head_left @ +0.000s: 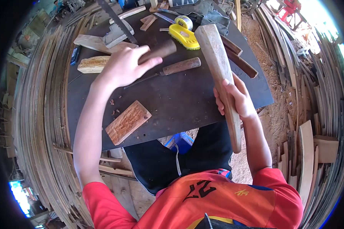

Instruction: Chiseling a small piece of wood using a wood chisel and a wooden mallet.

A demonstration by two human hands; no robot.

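Observation:
My left hand (128, 65) is closed round a dark brown wooden tool handle (162, 50), smeared by motion; the tool's other end is hidden. My right hand (237, 95) grips a long wooden mallet (218, 61) by its narrower lower part, its thick squared head pointing away from me. Between the hands, a chisel (181, 66) with a wooden handle lies on the dark table (172, 103), its thin blade toward the left. Closer to me is a wood block (129, 122) with a rough, gouged top face, apart from both hands. A few chips lie beside it.
Past my left hand lie another rough block (93, 64), a wooden plane (118, 34) and a saw (118, 21). A yellow brush (184, 37) and tape measure (184, 22) lie farther back. Brown wood strips (240, 63) are right of the mallet. Stacked planks (46, 114) flank the table.

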